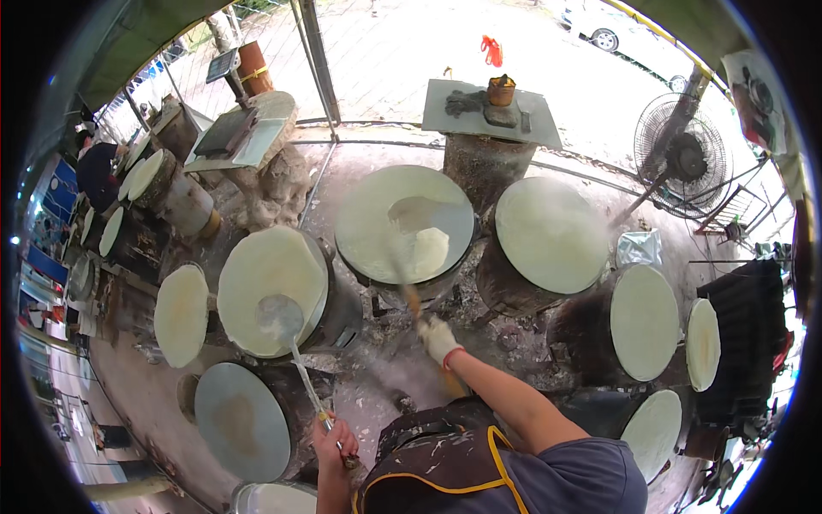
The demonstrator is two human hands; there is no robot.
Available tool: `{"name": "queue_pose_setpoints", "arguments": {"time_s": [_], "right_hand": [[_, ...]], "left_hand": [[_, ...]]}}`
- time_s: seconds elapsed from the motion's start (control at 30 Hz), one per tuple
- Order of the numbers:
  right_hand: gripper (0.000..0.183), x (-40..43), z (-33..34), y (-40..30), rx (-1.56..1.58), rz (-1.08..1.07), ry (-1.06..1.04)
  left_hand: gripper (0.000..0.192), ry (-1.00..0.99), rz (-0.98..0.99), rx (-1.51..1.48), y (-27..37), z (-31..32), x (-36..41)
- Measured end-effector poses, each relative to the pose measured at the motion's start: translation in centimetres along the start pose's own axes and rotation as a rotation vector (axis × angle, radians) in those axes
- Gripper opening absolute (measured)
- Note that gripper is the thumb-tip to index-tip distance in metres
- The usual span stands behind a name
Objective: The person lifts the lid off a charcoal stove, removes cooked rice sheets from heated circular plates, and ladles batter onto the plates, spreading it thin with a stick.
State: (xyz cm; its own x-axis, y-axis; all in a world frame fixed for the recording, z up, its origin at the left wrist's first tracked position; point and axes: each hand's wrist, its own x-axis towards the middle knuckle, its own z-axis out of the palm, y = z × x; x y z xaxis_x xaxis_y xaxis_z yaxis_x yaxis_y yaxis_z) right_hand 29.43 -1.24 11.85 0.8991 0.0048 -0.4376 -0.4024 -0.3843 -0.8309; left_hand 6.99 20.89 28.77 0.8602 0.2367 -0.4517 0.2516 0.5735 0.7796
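My left hand [335, 442] is bare and holds the handle of a long metal ladle [280, 319]. Its round head rests over, or just above, a pale thin flatbread [260, 266] on the left drum griddle. In a pale work glove, my right hand [438, 340] grips a wooden-handled tool [412, 301], whose far end is blurred by motion. That tool reaches over the middle drum griddle [459, 221], partly coated with pale batter [366, 205]. A brighter batter patch [430, 250] lies near its front edge, beside bare grey metal.
More drum griddles surround me, several with flatbreads [552, 234] [644, 322]. A bare griddle plate [241, 421] stands lower left. A scale [225, 132] sits on a side stand. A floor fan [684, 154] is at the right. Another person [99, 167] is far left.
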Motion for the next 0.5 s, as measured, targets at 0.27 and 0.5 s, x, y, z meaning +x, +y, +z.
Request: {"name": "queue_pose_setpoints", "arguments": {"time_s": [0.27,0.5], "right_hand": [[0.032,2.7,-12.1,-1.0,0.196,0.079,-0.099],[0.036,8.4,-16.8,4.6,-0.188,-0.150,-0.245]], "left_hand": [[0.015,-0.056,-0.039,-0.200,-3.9,8.7,1.2],[0.016,-0.121,-0.069,-0.260,-6.3,16.7,3.4]]}}
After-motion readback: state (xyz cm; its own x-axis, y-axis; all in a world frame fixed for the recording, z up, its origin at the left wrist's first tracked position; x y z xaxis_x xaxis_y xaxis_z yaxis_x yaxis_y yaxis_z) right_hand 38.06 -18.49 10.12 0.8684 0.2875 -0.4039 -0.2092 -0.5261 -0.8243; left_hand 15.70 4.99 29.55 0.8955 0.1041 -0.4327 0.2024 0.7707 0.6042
